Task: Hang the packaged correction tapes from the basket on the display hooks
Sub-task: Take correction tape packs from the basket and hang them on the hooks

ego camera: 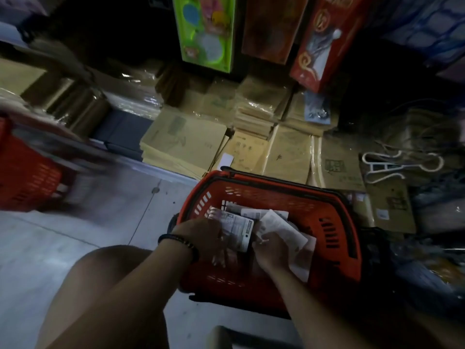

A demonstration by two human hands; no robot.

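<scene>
Left hand [203,235] and right hand [273,250] each gripped packaged correction tapes [239,229] within the red basket [334,250] rim. Open floor [75,235] lay leftward.

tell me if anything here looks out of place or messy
Some white plastic hangers lie loose on the flattened cardboard boxes right of the basket, beside a tangle of wires. The packages in the basket lie jumbled at angles.

Flattened cardboard boxes [186,144] piled just past the hands [201,238], another blurry red basket [25,170] way left, white plastic hanger [385,168] off right.
</scene>
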